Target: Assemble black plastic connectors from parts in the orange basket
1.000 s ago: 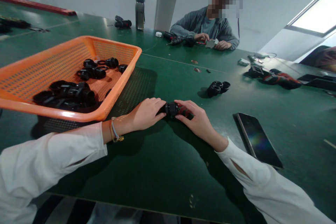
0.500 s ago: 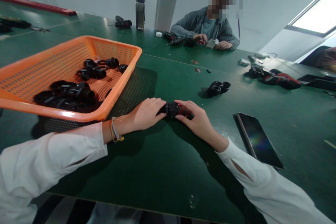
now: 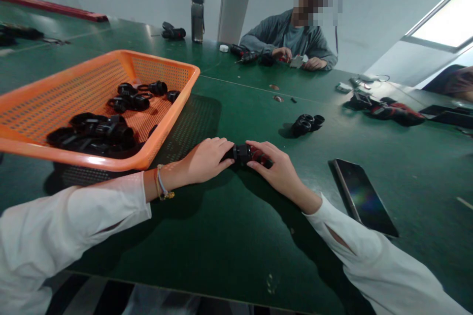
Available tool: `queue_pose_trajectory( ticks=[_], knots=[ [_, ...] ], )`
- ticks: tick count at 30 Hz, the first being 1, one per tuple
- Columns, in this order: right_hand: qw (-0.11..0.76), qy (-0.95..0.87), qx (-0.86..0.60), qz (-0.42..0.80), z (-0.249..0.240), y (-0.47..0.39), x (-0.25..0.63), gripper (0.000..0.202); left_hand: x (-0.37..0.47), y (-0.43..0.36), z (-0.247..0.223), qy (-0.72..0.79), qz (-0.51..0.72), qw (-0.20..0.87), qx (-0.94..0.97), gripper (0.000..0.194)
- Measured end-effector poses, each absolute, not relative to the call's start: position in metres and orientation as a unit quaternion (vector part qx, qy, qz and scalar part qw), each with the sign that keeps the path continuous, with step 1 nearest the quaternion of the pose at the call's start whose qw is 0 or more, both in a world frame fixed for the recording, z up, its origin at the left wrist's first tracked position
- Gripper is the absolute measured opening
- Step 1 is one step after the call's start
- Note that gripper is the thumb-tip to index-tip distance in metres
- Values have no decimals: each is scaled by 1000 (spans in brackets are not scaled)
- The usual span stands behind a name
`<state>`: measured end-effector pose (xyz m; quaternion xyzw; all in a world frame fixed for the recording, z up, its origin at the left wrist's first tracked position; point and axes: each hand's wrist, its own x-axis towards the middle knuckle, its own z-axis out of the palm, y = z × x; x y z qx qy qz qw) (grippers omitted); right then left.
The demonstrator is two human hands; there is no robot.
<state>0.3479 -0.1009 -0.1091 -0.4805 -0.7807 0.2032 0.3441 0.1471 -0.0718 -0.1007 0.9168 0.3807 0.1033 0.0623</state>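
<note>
In the head view a black cylindrical fitting [image 3: 242, 154] with a nut-like ribbed middle lies level between my hands, low over the table. My left hand [image 3: 210, 160] is closed round its left end, thumb below and fingers above. On the other side my right hand [image 3: 272, 161] pinches a dark end with red on it; the fingers partly hide this end. Several similar black fittings [image 3: 107, 130] lie in the orange basket [image 3: 146, 160] to the left. A pair of short black cylindrical pieces [image 3: 306, 124] rests on the table beyond my right hand.
A phone [image 3: 365, 197] lies to the right on the green table [image 3: 221, 236]. Farther back are a bottle [image 3: 197, 15], a cordless drill [image 3: 244, 54] and a red-and-black tool [image 3: 395, 110]. Across the table a person [image 3: 288, 34] handles a small pale piece.
</note>
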Motion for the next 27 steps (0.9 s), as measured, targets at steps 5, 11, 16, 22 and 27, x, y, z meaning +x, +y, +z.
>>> queue_pose_trajectory(
  ticks=[5, 11, 16, 22, 27],
  knots=[
    [342, -782, -481, 199, -109, -101, 348, 38, 148, -72, -99, 385, 93, 64, 916, 25],
    [341, -781, -484, 200, -108, -101, 347, 36, 148, -72, -98, 389, 85, 70, 915, 27],
    [342, -779, -486, 202, -108, -101, 347, 34, 148, -72, -99, 386, 88, 66, 916, 27],
    [338, -778, -492, 197, -109, -100, 347, 31, 148, -72, -97, 389, 83, 64, 915, 26],
    [338, -770, -502, 203, -109, -101, 347, 29, 149, -72, -98, 389, 79, 66, 915, 27]
  ],
)
